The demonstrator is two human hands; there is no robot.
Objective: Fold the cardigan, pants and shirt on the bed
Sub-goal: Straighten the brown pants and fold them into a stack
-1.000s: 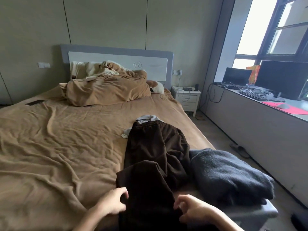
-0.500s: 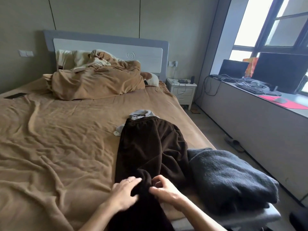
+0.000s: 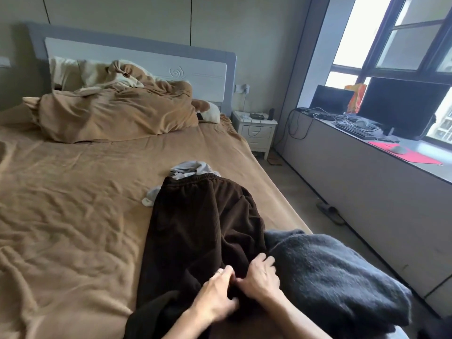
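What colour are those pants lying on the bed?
The pants are dark brown, almost black in the shade. They show best in the head view.

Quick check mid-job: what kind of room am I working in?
A bedroom, probably in a home and doubling as a workspace: a bed with a headboard, a nightstand beside it, and a monitor and keyboard on the ledge under the window.

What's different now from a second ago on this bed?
The left hand and right hand, a second ago apart at either edge of the brown pants, have come together and now grip their fabric. The folded dark cardigan and the pale shirt under the waistband stayed put.
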